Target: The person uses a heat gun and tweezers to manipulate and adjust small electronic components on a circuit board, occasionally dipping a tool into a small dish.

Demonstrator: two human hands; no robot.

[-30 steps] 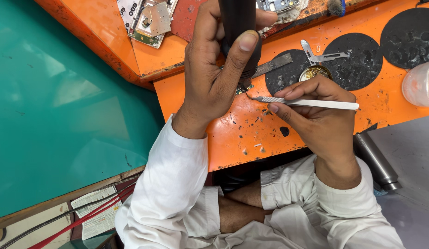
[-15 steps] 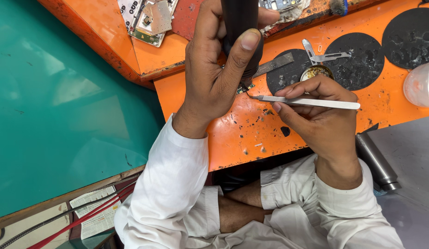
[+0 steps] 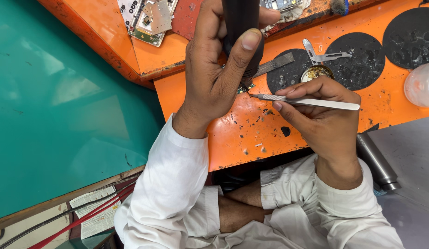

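Note:
My left hand is wrapped around a thick black cylindrical tool, held upright with its tip down on the orange bench. My right hand pinches a slim silver scalpel-like tool like a pen. Its point meets a tiny green circuit piece right under the black tool's tip. Most of that piece is hidden by my left hand.
Black round pads dot the bench, with metal tweezers, a flat metal blade and a small brass tin on them. Circuit boards lie at the back. A clear plastic cup and a grey metal cylinder are at the right; a teal surface is at the left.

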